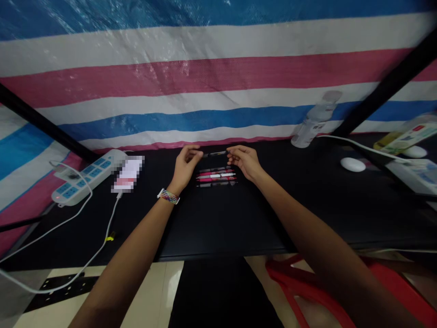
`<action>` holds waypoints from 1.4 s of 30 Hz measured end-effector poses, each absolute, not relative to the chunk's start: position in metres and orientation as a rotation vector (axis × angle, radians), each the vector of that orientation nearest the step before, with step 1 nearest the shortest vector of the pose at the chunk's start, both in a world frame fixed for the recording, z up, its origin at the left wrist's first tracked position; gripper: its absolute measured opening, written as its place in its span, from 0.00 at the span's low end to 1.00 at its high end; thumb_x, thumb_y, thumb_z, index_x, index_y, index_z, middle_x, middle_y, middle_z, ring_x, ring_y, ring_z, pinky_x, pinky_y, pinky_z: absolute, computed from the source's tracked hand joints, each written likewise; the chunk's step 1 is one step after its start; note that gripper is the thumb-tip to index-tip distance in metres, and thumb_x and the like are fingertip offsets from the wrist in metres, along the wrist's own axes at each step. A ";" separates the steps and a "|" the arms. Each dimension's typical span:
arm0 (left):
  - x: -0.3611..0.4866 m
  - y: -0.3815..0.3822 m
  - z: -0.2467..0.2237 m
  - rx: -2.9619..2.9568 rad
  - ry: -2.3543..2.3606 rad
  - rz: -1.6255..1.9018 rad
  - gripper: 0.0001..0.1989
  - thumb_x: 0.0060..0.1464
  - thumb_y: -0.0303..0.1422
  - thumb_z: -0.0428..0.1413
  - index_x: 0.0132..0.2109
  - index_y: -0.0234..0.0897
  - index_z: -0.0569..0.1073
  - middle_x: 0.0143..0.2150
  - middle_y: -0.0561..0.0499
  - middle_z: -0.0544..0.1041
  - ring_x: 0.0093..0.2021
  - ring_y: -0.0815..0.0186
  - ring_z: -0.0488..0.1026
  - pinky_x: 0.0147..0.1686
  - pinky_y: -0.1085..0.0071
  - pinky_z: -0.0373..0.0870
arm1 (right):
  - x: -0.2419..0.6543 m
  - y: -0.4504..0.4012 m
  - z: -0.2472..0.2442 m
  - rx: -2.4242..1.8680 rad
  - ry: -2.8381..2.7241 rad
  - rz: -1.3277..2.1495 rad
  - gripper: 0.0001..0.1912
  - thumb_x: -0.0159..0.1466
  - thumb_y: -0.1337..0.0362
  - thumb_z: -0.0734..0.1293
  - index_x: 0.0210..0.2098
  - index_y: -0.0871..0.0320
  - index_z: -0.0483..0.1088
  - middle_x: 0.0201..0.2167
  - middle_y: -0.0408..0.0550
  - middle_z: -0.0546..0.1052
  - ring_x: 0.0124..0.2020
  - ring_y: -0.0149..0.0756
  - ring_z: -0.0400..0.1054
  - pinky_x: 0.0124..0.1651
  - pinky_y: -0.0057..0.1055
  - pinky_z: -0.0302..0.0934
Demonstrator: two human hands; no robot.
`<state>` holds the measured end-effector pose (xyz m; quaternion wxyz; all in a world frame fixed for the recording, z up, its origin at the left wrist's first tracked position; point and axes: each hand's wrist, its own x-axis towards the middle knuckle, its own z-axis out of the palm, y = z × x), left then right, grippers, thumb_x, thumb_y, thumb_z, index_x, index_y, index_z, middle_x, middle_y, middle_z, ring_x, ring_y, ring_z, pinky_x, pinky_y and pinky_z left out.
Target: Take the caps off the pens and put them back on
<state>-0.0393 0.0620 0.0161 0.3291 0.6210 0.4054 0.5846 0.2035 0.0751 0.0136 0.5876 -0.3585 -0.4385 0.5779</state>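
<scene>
The dark pen [217, 154] is pinched at its ends by the left hand [186, 165] and right hand [246, 162] beyond the other pens [216, 176], and should be kept level.

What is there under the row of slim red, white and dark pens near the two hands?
The flat black tabletop shows around the pens, so they appear to lie on it. What is directly beneath them is covered and cannot be seen.

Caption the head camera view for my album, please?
Left hand and right hand at opposite ends of a pen, beyond other pens.
</scene>
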 end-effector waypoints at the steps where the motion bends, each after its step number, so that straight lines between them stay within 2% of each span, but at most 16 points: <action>1: -0.040 0.062 0.015 1.604 1.084 1.510 0.17 0.68 0.49 0.62 0.49 0.40 0.80 0.36 0.47 0.83 0.36 0.63 0.80 0.38 0.67 0.75 | 0.203 0.075 0.014 -0.830 -1.022 1.354 0.12 0.54 0.59 0.81 0.35 0.59 0.84 0.27 0.47 0.79 0.29 0.35 0.73 0.37 0.37 0.75; 3: -0.042 0.063 0.015 1.608 1.105 1.478 0.19 0.73 0.49 0.56 0.49 0.39 0.81 0.30 0.49 0.80 0.32 0.63 0.79 0.36 0.66 0.74 | 0.202 0.074 0.014 -0.830 -1.029 1.363 0.12 0.54 0.58 0.81 0.35 0.58 0.84 0.27 0.47 0.79 0.30 0.35 0.73 0.38 0.38 0.75; 4: -0.043 0.063 0.015 1.637 1.093 1.475 0.16 0.72 0.47 0.58 0.52 0.39 0.81 0.32 0.48 0.81 0.34 0.63 0.80 0.37 0.66 0.75 | 0.202 0.074 0.014 -0.835 -1.032 1.363 0.12 0.54 0.58 0.81 0.35 0.58 0.83 0.27 0.47 0.79 0.30 0.35 0.73 0.38 0.38 0.75; 5: -0.043 0.062 0.015 1.682 1.072 1.474 0.15 0.68 0.44 0.63 0.55 0.41 0.81 0.38 0.46 0.84 0.39 0.61 0.81 0.40 0.65 0.76 | 0.202 0.074 0.014 -0.841 -1.033 1.362 0.12 0.55 0.58 0.81 0.35 0.57 0.83 0.27 0.47 0.79 0.30 0.35 0.73 0.38 0.38 0.75; 8: -0.044 0.062 0.016 1.798 1.039 1.479 0.30 0.58 0.36 0.71 0.66 0.47 0.76 0.58 0.43 0.83 0.55 0.55 0.81 0.50 0.60 0.78 | 0.202 0.075 0.013 -0.848 -1.026 1.355 0.12 0.55 0.58 0.81 0.35 0.57 0.83 0.27 0.46 0.79 0.31 0.36 0.73 0.39 0.38 0.76; 9: -0.044 0.062 0.015 1.798 1.053 1.473 0.29 0.60 0.37 0.70 0.67 0.47 0.76 0.58 0.43 0.83 0.55 0.54 0.81 0.52 0.58 0.78 | 0.202 0.076 0.013 -0.845 -1.025 1.357 0.12 0.55 0.58 0.81 0.35 0.57 0.83 0.27 0.46 0.79 0.31 0.36 0.73 0.39 0.38 0.76; 13: -0.043 0.062 0.015 1.719 1.110 1.457 0.18 0.72 0.43 0.59 0.62 0.42 0.80 0.39 0.46 0.85 0.42 0.58 0.83 0.54 0.54 0.77 | 0.201 0.077 0.012 -0.833 -1.029 1.370 0.13 0.54 0.58 0.81 0.35 0.57 0.83 0.27 0.46 0.79 0.30 0.35 0.73 0.38 0.37 0.75; 17: -0.042 0.060 0.016 1.792 1.075 1.496 0.31 0.57 0.35 0.71 0.67 0.47 0.77 0.58 0.43 0.84 0.55 0.54 0.82 0.57 0.56 0.76 | 0.201 0.077 0.012 -0.841 -1.019 1.364 0.11 0.55 0.59 0.81 0.34 0.57 0.83 0.26 0.45 0.79 0.30 0.35 0.72 0.37 0.36 0.75; 18: -0.042 0.060 0.017 1.780 1.081 1.503 0.31 0.57 0.36 0.72 0.66 0.47 0.77 0.58 0.43 0.84 0.56 0.54 0.82 0.57 0.57 0.76 | 0.201 0.076 0.012 -0.838 -1.017 1.361 0.10 0.55 0.59 0.81 0.34 0.56 0.82 0.26 0.45 0.79 0.30 0.35 0.72 0.37 0.36 0.75; 21: -0.041 0.059 0.019 1.690 1.162 1.502 0.15 0.67 0.44 0.63 0.55 0.43 0.83 0.43 0.46 0.87 0.46 0.57 0.83 0.53 0.58 0.76 | 0.200 0.075 0.013 -0.822 -1.017 1.356 0.09 0.55 0.60 0.80 0.34 0.57 0.83 0.27 0.46 0.79 0.30 0.35 0.73 0.37 0.36 0.75; 24: -0.041 0.058 0.020 1.716 1.256 1.438 0.20 0.70 0.48 0.59 0.36 0.40 0.84 0.31 0.48 0.83 0.36 0.60 0.80 0.46 0.62 0.75 | 0.200 0.075 0.014 -0.830 -1.018 1.357 0.10 0.55 0.60 0.80 0.34 0.56 0.83 0.27 0.46 0.79 0.30 0.35 0.73 0.37 0.36 0.75; 26: -0.040 0.057 0.020 1.747 1.232 1.406 0.17 0.66 0.45 0.63 0.32 0.39 0.83 0.32 0.48 0.84 0.35 0.61 0.79 0.43 0.64 0.75 | 0.200 0.075 0.014 -0.838 -1.019 1.355 0.10 0.54 0.60 0.80 0.34 0.56 0.83 0.26 0.46 0.79 0.30 0.35 0.73 0.37 0.36 0.74; 28: -0.040 0.057 0.021 1.734 1.170 1.422 0.10 0.60 0.41 0.68 0.37 0.39 0.85 0.37 0.48 0.86 0.38 0.60 0.80 0.43 0.64 0.76 | 0.201 0.075 0.014 -0.844 -1.013 1.349 0.09 0.53 0.60 0.79 0.32 0.57 0.83 0.26 0.46 0.79 0.29 0.34 0.72 0.35 0.35 0.73; 31: -0.039 0.056 0.021 1.717 1.134 1.460 0.09 0.56 0.38 0.70 0.42 0.39 0.86 0.44 0.46 0.87 0.42 0.59 0.82 0.47 0.63 0.78 | 0.202 0.076 0.014 -0.865 -0.995 1.360 0.08 0.53 0.61 0.79 0.31 0.58 0.82 0.24 0.46 0.78 0.26 0.33 0.70 0.34 0.34 0.72; 37: -0.038 0.055 0.023 1.715 1.144 1.493 0.08 0.56 0.36 0.70 0.42 0.39 0.87 0.44 0.45 0.87 0.44 0.58 0.83 0.49 0.60 0.78 | 0.203 0.075 0.018 -0.849 -0.937 1.450 0.06 0.58 0.64 0.76 0.35 0.59 0.81 0.26 0.47 0.78 0.28 0.34 0.70 0.37 0.35 0.73; 42: -0.037 0.056 0.025 1.625 1.132 1.556 0.09 0.54 0.35 0.71 0.43 0.40 0.86 0.45 0.46 0.87 0.45 0.58 0.82 0.49 0.61 0.80 | 0.204 0.069 0.026 -0.707 -0.875 1.720 0.18 0.66 0.54 0.68 0.46 0.59 0.83 0.36 0.54 0.83 0.36 0.42 0.76 0.44 0.42 0.77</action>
